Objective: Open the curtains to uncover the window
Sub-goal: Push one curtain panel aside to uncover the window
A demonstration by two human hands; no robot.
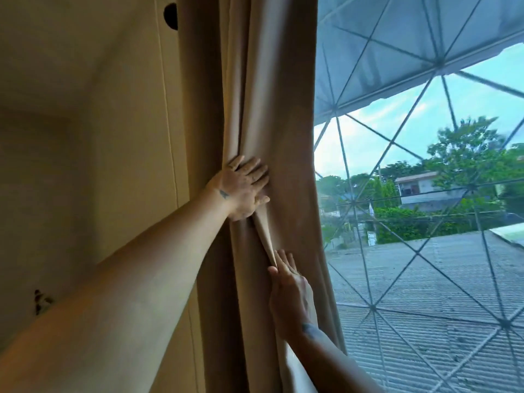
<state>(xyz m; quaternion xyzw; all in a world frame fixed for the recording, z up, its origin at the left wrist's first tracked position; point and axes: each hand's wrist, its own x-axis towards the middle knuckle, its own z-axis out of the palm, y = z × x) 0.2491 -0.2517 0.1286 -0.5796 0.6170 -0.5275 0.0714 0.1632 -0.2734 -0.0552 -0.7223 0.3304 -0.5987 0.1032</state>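
Bunched curtain (272, 114) between wall (85, 137) at left and window (425, 194) at right.

Beige curtain (272, 114) hanging gathered in folds between cream wall (85, 137) and window (425, 222), left hand (243, 188) flat against its folds, right hand (286, 290) fingers pressed on a lower fold
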